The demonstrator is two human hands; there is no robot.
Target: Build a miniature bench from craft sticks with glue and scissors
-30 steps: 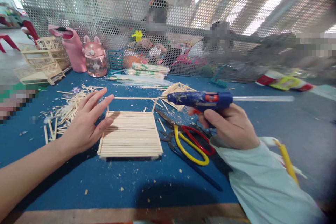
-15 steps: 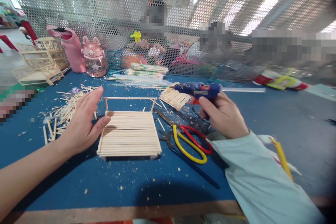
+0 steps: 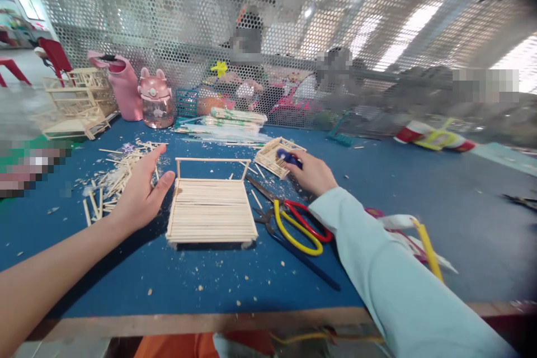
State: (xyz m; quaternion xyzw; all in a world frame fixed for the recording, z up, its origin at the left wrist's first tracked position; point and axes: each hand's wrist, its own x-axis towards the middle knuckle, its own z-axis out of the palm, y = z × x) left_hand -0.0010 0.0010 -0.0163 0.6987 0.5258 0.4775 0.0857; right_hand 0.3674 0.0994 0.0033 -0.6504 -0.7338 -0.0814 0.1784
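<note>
My left hand [image 3: 145,193] is open, its thumb apart from the fingers, beside the left edge of a small panel of wooden sticks [image 3: 212,210]. This panel lies on the blue table with a thin stick frame standing at its far edge. To the right, my right hand [image 3: 312,172] is closed around a blue glue gun [image 3: 289,158], most of which the hand hides. The glue gun is over a smaller stick piece [image 3: 268,154]; whether they touch I cannot tell. Scissors [image 3: 300,226] with red and yellow handles lie below my right hand, across dark-handled pliers [image 3: 310,263].
Loose sticks [image 3: 119,176] are heaped at the left. Behind stand a stick model [image 3: 75,103], a pink bottle [image 3: 126,89] and a clear pink-lidded bottle [image 3: 157,103]. Bundled sticks [image 3: 237,117] lie before the perforated metal screen [image 3: 289,22]. People sit behind it.
My right hand has lowered with the glue gun, moving left and closer to the small stick piece. The gun now points away from me. My left hand stays open near the panel.
</note>
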